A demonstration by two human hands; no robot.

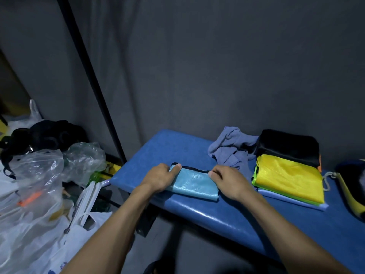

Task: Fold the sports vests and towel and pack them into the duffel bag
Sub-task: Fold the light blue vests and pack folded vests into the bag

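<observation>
At centre frame, the left hand [160, 177] and right hand [227, 181] each pinch an end of the folded light-blue vest [192, 183] (black-trimmed) on the blue table [207, 212]. Right of it lies a yellow-topped stack of folded vests [290, 177], with a crumpled grey towel [231, 149] behind.

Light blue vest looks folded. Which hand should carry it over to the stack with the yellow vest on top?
Right, probably. The right hand grips the light blue vest on the side nearest the yellow vest; the left hand holds the far end.
</observation>
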